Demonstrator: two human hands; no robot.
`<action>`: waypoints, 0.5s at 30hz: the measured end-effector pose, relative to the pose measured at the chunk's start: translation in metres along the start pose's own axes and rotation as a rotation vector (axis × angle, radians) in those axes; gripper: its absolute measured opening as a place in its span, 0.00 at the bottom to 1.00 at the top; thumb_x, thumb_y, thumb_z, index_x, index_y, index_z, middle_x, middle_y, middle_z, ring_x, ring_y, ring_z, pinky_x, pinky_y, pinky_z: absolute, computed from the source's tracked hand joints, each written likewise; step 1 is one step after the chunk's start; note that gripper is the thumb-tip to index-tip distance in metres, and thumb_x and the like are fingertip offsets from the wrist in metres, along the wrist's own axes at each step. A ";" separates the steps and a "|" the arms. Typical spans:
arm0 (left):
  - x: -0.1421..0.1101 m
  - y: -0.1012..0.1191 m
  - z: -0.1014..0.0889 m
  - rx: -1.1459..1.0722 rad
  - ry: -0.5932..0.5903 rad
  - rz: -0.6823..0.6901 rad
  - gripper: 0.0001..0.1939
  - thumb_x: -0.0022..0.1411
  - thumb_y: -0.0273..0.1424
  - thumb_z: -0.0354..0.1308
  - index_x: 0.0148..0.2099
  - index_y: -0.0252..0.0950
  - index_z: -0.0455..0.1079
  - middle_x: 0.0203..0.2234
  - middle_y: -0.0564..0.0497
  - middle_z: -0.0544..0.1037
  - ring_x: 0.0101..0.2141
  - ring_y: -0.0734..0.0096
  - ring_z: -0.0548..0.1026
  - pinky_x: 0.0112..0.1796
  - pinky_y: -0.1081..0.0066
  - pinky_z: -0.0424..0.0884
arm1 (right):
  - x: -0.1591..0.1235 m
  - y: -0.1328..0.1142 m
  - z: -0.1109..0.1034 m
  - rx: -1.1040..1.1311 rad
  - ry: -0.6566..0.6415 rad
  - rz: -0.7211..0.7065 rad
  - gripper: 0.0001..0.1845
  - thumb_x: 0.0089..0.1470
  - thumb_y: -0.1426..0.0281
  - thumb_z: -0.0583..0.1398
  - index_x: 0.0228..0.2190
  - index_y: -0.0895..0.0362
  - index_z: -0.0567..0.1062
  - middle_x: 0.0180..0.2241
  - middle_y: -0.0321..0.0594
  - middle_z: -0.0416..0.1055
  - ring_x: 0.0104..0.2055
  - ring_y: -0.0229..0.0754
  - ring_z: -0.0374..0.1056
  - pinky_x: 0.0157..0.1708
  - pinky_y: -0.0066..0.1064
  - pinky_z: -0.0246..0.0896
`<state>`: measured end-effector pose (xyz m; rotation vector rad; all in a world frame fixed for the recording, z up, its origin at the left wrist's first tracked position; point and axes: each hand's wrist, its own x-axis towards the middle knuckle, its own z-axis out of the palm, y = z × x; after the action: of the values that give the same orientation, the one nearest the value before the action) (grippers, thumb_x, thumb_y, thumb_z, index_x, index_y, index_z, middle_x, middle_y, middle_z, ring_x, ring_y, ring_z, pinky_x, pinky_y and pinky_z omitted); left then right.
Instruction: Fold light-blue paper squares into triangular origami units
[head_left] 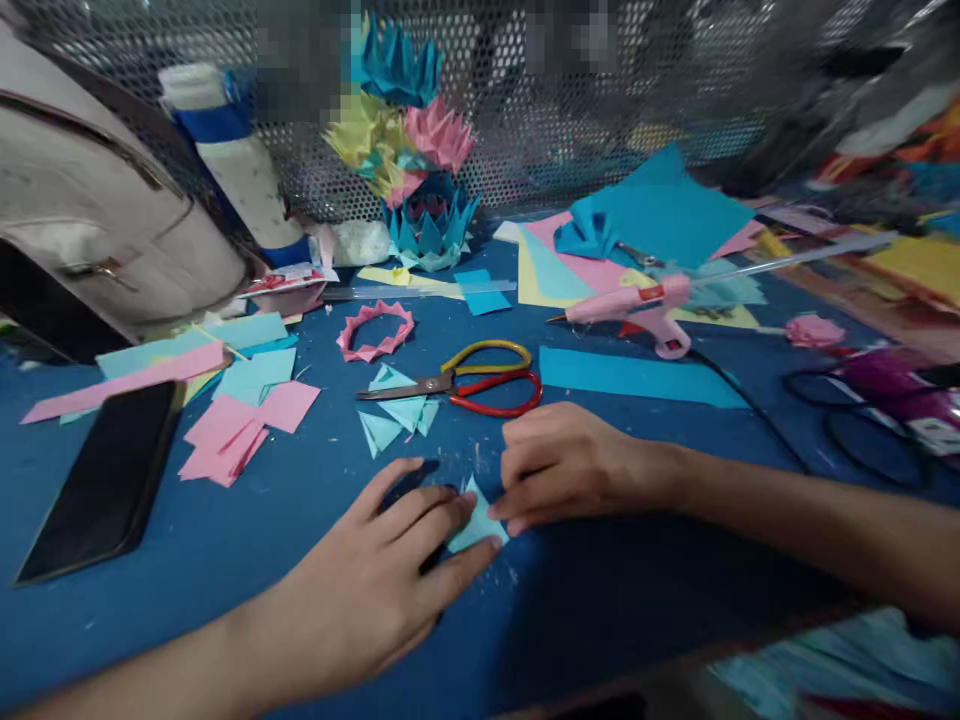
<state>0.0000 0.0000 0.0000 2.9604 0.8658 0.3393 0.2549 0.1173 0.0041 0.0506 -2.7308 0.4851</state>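
Observation:
A small light-blue folded paper piece [477, 522] lies flat on the blue table [225, 560]. My left hand [382, 590] rests on it with fingers stretched flat, the fingertips pressing its lower edge. My right hand [562, 465] has its fingers curled and pressed onto the paper's right corner. Just beyond the hands lie several folded light-blue triangles [397, 412] and red-and-yellow scissors [469, 382]. A pink zigzag paper ring [375, 332] sits further back.
A black phone [109, 478] lies at left beside pink paper squares [236, 430]. A pink glue gun [637, 305] with its cord, a blue paper strip [637, 378] and paper sheets lie at right. Paper flowers [420, 150], a glue bottle [232, 160] and a bag [82, 200] stand at the back.

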 end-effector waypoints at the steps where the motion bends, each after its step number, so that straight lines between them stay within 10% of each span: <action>1: 0.000 0.000 0.000 -0.006 -0.001 -0.001 0.24 0.71 0.32 0.53 0.67 0.39 0.62 0.55 0.44 0.71 0.57 0.57 0.64 0.65 0.52 0.35 | 0.000 0.000 0.000 -0.007 -0.003 0.004 0.12 0.67 0.63 0.57 0.38 0.54 0.78 0.32 0.33 0.73 0.31 0.36 0.58 0.29 0.33 0.46; 15: 0.002 0.000 0.001 -0.013 0.017 -0.019 0.22 0.70 0.31 0.53 0.64 0.39 0.65 0.54 0.45 0.71 0.56 0.58 0.65 0.65 0.53 0.35 | 0.008 -0.011 -0.004 -0.393 -0.044 -0.160 0.07 0.66 0.76 0.56 0.39 0.61 0.76 0.27 0.35 0.66 0.32 0.40 0.56 0.30 0.34 0.49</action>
<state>0.0013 0.0012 -0.0007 2.9394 0.8893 0.3678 0.2496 0.1088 0.0139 0.1766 -2.7829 -0.1009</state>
